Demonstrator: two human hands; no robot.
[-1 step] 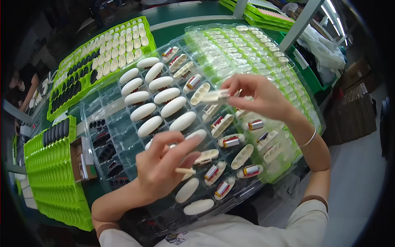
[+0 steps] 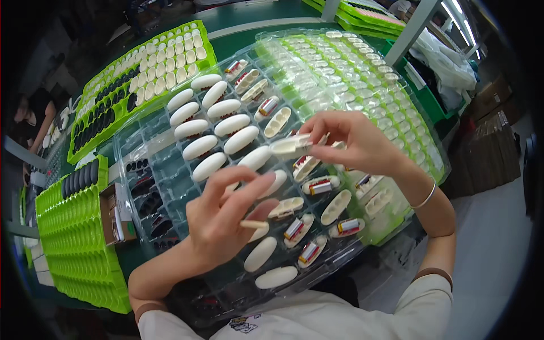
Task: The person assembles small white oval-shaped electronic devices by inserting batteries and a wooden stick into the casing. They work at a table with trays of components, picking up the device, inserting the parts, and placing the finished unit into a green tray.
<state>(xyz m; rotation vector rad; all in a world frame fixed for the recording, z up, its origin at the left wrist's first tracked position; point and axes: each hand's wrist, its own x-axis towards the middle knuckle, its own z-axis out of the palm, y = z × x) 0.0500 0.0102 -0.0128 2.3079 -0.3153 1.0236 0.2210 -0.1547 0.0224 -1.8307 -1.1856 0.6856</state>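
While a white half-shell [image 2: 290, 147] is pinched by its near end in the fingertips of the right hand [image 2: 351, 141], a thin cream stick [image 2: 254, 224] is gripped in the curled fingers of the left hand [image 2: 224, 218]. The half-shell is held just off the middle of the view, toward one o'clock, with its hollow side turned up; it is pointed toward nine o'clock above a clear compartmented tray [image 2: 173, 195]. The left hand is placed at about half past seven, its index finger stretched out over a white oval; whether that oval is touched cannot be told.

Closed white ovals [image 2: 198, 147] are set in rows from the middle toward ten o'clock. Open shells [image 2: 335, 207] are laid toward five o'clock, some of them filled with silver-and-red cylinders [image 2: 321, 186]. Black pieces [image 2: 152, 204] are lined up in the tray toward eight o'clock.

At ten o'clock a green tray [image 2: 208, 48] is filled with pale and black pieces on the counter [image 2: 249, 25]. Farther out at eight o'clock, a ridged green tray [image 2: 79, 238] is placed, with black ovals [image 2: 80, 178] ranged along its top.
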